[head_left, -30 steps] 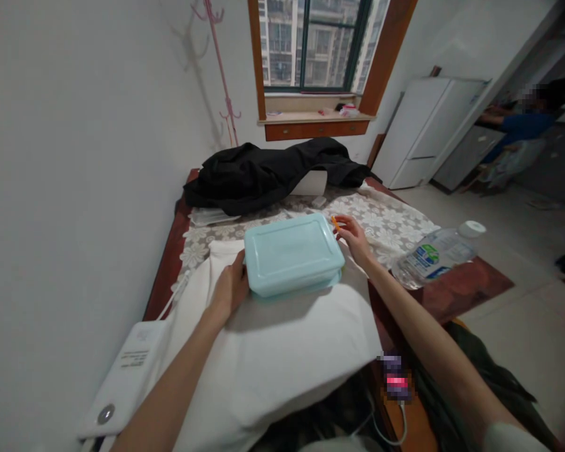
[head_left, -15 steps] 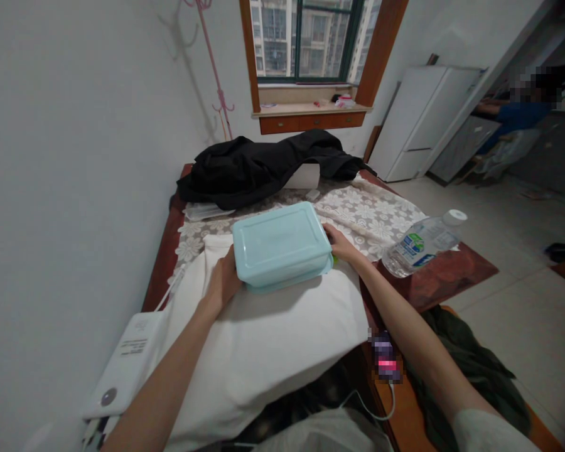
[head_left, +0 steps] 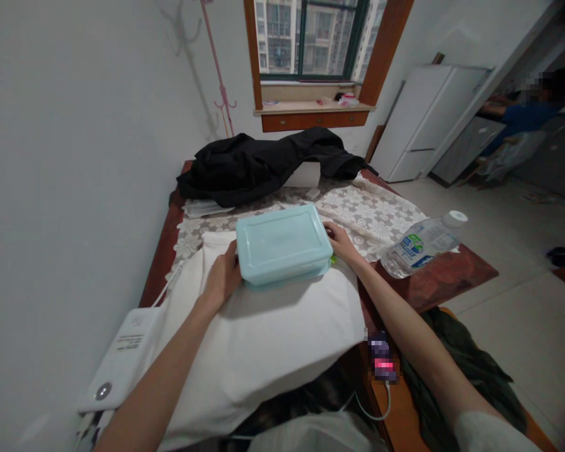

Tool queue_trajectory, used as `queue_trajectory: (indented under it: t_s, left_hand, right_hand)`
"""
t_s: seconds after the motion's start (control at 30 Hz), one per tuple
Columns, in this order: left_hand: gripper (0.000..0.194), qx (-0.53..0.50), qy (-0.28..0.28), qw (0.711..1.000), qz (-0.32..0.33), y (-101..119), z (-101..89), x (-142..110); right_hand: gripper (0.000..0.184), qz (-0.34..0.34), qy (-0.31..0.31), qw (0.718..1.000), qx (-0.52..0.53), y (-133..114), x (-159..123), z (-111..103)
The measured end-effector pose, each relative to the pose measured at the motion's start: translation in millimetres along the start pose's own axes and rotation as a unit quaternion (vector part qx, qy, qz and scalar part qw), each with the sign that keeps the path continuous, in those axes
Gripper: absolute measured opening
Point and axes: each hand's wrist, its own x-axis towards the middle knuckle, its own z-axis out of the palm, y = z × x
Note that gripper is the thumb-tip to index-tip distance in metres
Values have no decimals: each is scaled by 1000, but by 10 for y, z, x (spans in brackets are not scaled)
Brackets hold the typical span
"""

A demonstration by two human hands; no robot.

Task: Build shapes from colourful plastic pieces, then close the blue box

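A light-blue lidded plastic box [head_left: 284, 243] sits in front of me, over a white cloth [head_left: 282, 339] spread on the table. My left hand [head_left: 223, 274] grips its left end, with the fingertips hidden behind the box. At the opposite end, my right hand [head_left: 339, 242] is closed on the box's right side, its fingers curled at the far corner. A bit of bright green shows beside the box near my right hand; I cannot make out what it is. Whether the box rests on the cloth or is slightly raised, I cannot tell.
A large clear water bottle [head_left: 420, 243] stands at the table's right corner. Black clothing [head_left: 263, 164] lies along the back on a floral tablecloth [head_left: 371, 210]. At left is a white device [head_left: 127, 358] with cables. A blurred phone [head_left: 382, 358] lies lower right; a seated person [head_left: 522, 119] is far right.
Both hands stay on the box, which looks almost unmoved, shifted very slightly right in the view. The camera view has tilted a little.
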Motion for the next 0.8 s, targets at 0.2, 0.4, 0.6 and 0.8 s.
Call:
queue_trajectory:
  t_s: [0.2,0.4,0.6,0.8]
  left_hand:
    - [50,-7,-2,1000,-15,67,-28,1]
    - [47,0,-7,1000,-7,14,-24,-27]
    - [45,1,-14,1000,-15,24,-36,-33]
    - [45,9,-1,1000,-26,79,-77,-21]
  right_hand:
    - [34,-41,-2,998,-38,-61,27,-1]
    - [39,-35,7,997,-70,-120,32,10]
    - [39,-13,-7,998,-60,-146,3,54]
    - [39,-19,16,998,-61,-171,12,86]
